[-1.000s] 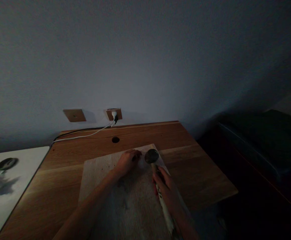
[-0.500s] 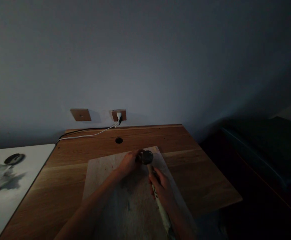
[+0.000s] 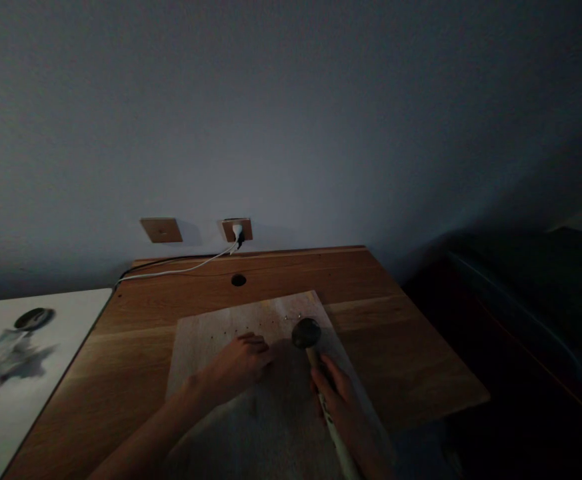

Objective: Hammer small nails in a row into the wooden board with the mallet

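My right hand (image 3: 339,393) is wrapped round the pale handle of a hammer (image 3: 306,333), whose round dark head hovers above the wooden board (image 3: 281,427) near its far right part. Over the middle of the board is my left hand (image 3: 241,365), its fingers curled in; whatever they may hold is hidden. Small nails (image 3: 299,316) stand near the board's far right corner, just beyond the hammer head. A row of small dark dots (image 3: 236,331), perhaps nail heads, runs along the far edge to the left.
The board lies on a wooden table (image 3: 395,347) against the wall. Behind are a socket with a plug (image 3: 237,231) and cables (image 3: 185,269). A round hole (image 3: 239,280) pierces the tabletop. A white surface (image 3: 75,333) adjoins at left; a dark bulky shape (image 3: 535,287) is at right.
My left hand has drawn back from the nails, toward me and left, uncovering them. The hammer in my right hand has shifted slightly right and toward me.
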{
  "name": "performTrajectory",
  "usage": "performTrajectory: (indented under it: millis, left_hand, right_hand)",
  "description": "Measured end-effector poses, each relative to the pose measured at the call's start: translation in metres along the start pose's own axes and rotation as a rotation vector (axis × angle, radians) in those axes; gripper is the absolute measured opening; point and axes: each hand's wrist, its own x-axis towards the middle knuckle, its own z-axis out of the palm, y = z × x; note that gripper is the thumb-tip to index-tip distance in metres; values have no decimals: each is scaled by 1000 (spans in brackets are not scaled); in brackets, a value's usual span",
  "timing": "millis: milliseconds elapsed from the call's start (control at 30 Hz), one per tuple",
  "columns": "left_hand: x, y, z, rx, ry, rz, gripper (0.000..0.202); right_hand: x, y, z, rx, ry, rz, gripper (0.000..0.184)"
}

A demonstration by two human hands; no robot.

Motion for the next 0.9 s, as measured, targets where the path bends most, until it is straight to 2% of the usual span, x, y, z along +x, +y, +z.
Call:
performTrajectory:
  millis: [100, 233, 333, 533, 700, 900]
  left_hand:
    - [6, -8, 1, -150, 47, -49, 32]
    - [22, -30, 2, -409, 241, -260, 33]
    - [36, -44, 8, -468, 355, -375, 32]
    - [47, -51, 20, -370, 354, -417, 35]
    - [44, -51, 19, -419, 342, -398, 30]
    - [44, -49, 20, -309, 345, -349, 26]
  right_hand:
    - [-2, -4, 0, -13, 19, 5, 62]
    - [-5, -8, 1, -14, 13, 42, 59]
    - [-4, -7, 1, -9, 2, 36, 60]
    - [-3, -8, 2, 5, -20, 26, 56]
    - [-4, -10, 3, 10, -5, 31, 58]
    - [-3, -9, 2, -6, -2, 33, 60]
